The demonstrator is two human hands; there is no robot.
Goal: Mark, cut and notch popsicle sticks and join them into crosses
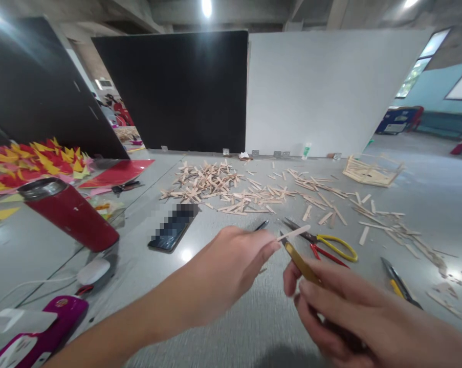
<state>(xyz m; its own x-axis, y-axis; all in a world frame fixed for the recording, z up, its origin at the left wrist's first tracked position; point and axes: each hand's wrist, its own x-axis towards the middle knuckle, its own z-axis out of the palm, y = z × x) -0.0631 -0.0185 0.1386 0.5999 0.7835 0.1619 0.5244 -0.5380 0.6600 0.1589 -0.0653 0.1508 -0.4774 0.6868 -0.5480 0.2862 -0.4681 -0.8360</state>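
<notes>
Between thumb and fingers, my left hand [238, 255] pinches one end of a pale wooden stick [297, 232], which points to the right. My right hand [334, 301] is wrapped round a gold-coloured cutting tool [300, 261]. The tool's dark tip is close to the stick, just below it; whether they touch is unclear. Behind the hands lie scissors [321, 243] with yellow and red handles. Loose wooden sticks [207, 179] form a pile farther back, and more sticks [315, 186] are scattered to its right.
Left of my hands lie a phone [173, 227], a red flask [71, 217] and a purple device [62, 317]. A stick frame [372, 171] stands at the back right. A yellow-and-black tool [399, 283] lies near my right forearm. Upright black and white boards [330, 92] edge the table.
</notes>
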